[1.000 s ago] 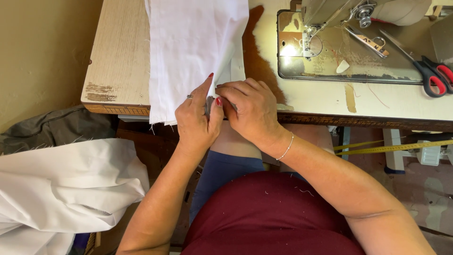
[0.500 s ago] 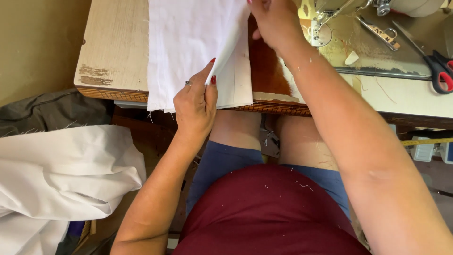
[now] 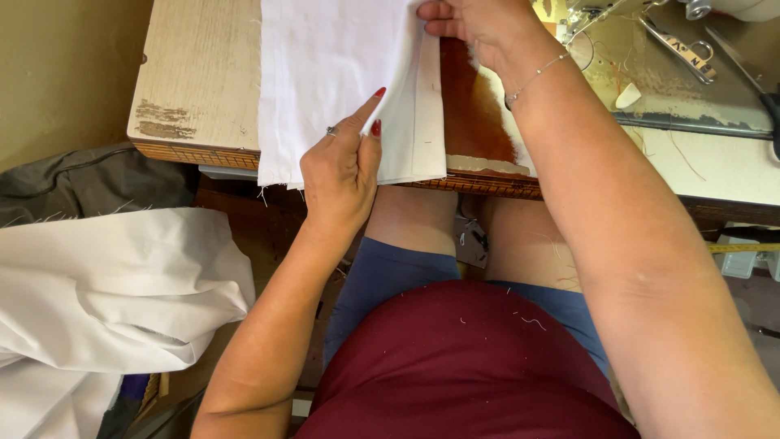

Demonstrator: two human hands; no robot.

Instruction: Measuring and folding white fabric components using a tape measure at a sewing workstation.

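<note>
A white folded cloth piece (image 3: 329, 73) lies on the wooden sewing table (image 3: 195, 81), its near end hanging over the front edge. My left hand (image 3: 341, 171) pinches the cloth's near fold, thumb and forefinger on the raised top layer. My right hand (image 3: 479, 24) grips the same fold further up, near the top of the view, holding the upper layer lifted over the lower layer (image 3: 422, 122).
A sewing machine bed (image 3: 674, 73) with metal parts sits at the table's right. A pile of white fabric (image 3: 106, 301) and dark grey cloth (image 3: 89, 183) lie at the left below the table. A yellow measuring tape (image 3: 743, 248) shows at the right.
My right hand has moved from the cloth's near edge up along the fold toward the far side. The view has shifted closer; the left hand stays pinching the near end.
</note>
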